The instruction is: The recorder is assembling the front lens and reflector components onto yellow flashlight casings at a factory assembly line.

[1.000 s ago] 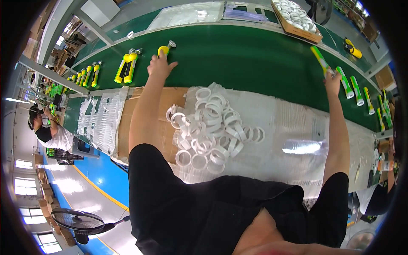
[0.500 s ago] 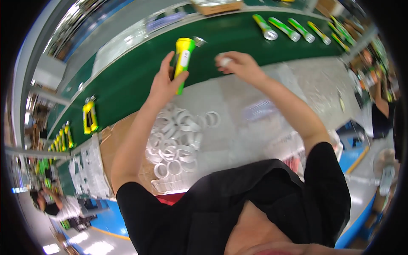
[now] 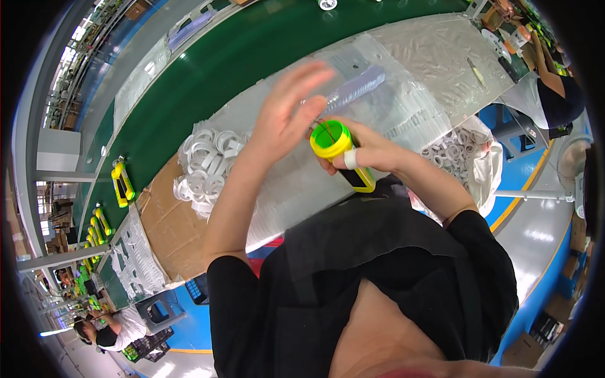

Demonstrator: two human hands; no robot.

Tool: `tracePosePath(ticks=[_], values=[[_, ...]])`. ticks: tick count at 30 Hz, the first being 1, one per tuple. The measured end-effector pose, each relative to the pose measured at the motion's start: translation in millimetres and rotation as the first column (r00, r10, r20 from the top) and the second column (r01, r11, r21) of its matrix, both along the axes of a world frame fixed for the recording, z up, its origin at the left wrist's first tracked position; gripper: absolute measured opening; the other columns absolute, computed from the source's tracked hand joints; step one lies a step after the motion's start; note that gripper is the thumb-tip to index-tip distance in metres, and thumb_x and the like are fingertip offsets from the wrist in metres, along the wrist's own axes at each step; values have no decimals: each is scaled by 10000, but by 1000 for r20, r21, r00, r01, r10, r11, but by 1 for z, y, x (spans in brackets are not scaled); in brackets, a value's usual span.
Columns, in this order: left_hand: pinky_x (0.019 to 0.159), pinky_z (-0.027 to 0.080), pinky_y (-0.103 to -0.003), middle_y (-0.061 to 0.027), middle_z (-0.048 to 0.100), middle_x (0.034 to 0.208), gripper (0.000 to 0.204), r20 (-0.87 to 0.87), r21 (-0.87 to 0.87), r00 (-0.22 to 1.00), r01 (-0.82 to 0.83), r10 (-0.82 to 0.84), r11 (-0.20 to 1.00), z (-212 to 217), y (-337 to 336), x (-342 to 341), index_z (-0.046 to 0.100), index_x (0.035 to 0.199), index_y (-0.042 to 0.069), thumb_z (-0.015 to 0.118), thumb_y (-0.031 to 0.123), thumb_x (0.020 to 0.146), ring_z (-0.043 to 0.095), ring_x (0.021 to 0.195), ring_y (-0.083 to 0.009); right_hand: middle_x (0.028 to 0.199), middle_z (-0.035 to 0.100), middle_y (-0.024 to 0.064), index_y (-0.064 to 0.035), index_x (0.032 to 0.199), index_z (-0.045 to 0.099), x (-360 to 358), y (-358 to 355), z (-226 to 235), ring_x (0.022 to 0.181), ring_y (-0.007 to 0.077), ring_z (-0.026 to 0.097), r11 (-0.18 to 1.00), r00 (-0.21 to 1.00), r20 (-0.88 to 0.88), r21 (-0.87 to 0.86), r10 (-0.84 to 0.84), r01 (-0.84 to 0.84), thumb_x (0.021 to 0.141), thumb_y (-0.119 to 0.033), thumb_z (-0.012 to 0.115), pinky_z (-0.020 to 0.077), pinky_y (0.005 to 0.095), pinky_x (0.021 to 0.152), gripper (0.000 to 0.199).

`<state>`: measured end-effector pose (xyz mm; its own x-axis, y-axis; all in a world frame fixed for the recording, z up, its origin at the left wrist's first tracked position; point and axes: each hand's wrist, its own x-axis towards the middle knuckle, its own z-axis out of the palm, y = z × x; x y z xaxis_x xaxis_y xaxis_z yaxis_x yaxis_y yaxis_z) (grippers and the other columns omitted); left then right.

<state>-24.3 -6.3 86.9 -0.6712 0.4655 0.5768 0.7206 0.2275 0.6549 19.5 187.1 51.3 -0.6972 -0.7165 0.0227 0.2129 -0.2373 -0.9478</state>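
Note:
My right hand (image 3: 372, 150) is closed round the yellow and green body of a flashlight (image 3: 360, 176), held tilted above the table close to my chest. Its wide mouth faces up, showing a green inside and thin reddish wires. A white band (image 3: 350, 159) lies across my right thumb. Just left of the mouth, my left hand (image 3: 287, 116) is raised with its fingers stretched out and smeared by motion; I see nothing held in it. Below my left hand, a pile of white plastic rings (image 3: 211, 164) sits on the covered worktop.
A stack of clear plastic pieces (image 3: 356, 88) lies beyond my hands. The green belt (image 3: 252, 69) runs behind, with yellow flashlights (image 3: 122, 183) at left. A bag of white rings (image 3: 457, 154) stands at right. A cutter (image 3: 476, 72) lies farther right, near a co-worker (image 3: 554, 94).
The flashlight has passed from my left hand to my right and come nearer my chest, mouth turned up. My left hand has let go and opened. The view has shifted.

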Motion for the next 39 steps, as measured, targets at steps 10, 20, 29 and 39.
tracePosePath(ticks=[10, 20, 29, 39], values=[[816, 465, -323, -122, 646, 958, 392, 134, 231, 983, -157, 128, 960, -28, 6, 70, 665, 993, -20, 379, 245, 1029, 610, 895, -226, 959, 595, 83, 15, 1241, 436, 24, -21, -10, 833, 147, 616, 999, 994, -95, 9, -48, 49, 939, -325, 622, 512, 303, 747, 492], [1009, 388, -429, -179, 559, 1288, 459, 311, 293, 944, -203, 107, 934, -40, 28, 67, 545, 1277, 22, 484, 370, 984, 533, 1198, -331, 992, 585, 112, -57, 1316, 424, 27, -12, -14, 834, 167, 598, 944, 945, 123, -94, -304, 316, 982, -302, 528, 489, 308, 728, 427], [862, 457, -411, -170, 604, 1108, 604, -92, -324, 854, -512, 513, 795, -118, 13, -1, 574, 1222, -16, 790, 269, 734, 553, 1044, -339, 897, 600, 134, -58, 1269, 478, 23, 17, -15, 747, 183, 589, 920, 910, 198, -74, -365, 385, 983, -299, 481, 483, 304, 689, 374], [801, 421, -343, -121, 546, 1109, 412, 17, -13, 961, -276, 277, 961, -45, 18, 54, 606, 1275, 81, 651, 201, 883, 512, 1009, -259, 884, 600, 95, -24, 1266, 486, 22, 7, -11, 730, 156, 591, 948, 942, 130, -39, -308, 315, 979, -290, 522, 482, 291, 675, 393]])
